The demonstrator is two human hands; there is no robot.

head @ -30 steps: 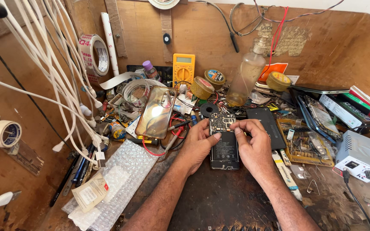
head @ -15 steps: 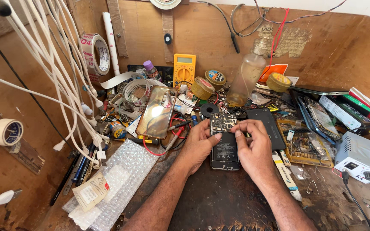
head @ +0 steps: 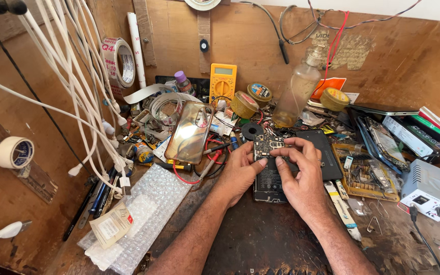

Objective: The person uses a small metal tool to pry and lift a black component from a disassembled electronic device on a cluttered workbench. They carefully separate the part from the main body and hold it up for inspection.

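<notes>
Opened phone (head: 270,173) lies back-up on the dark bench (head: 260,239), circuit board exposed at its top. My left hand (head: 240,173) clamps its edge; my right hand (head: 301,178) pinches together on the board. Risk: slipping fingers could tear small connectors, I judge.

Opened phone's (head: 269,175) middle under both hands; white tape roll (head: 203,3) cropped above.
</notes>
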